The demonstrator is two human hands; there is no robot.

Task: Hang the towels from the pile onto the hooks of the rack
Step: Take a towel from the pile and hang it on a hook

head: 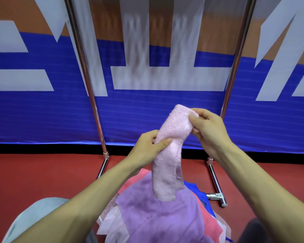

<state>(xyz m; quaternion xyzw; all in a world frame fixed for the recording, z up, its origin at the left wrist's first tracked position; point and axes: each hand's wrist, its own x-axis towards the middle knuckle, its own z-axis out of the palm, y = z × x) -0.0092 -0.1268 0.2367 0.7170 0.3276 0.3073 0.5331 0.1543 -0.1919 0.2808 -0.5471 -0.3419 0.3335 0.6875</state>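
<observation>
Backdrop banner (139,111), 12 o'clock: blue lower field, orange upper band, large pale-grey block lettering. Black strip (42,149) along banner's foot, 9 to 3 o'clock. Red floor (33,176) below, 8 and 4 o'clock. Pale blue-grey fabric (30,213), 7 o'clock. Dark shape (249,232), 5 o'clock, too cropped to identify.

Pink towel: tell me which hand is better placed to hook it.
Right, probably: the right hand pinches the top end of the pink towel, higher; the left hand grips lower. Hooks are out of view.
</observation>
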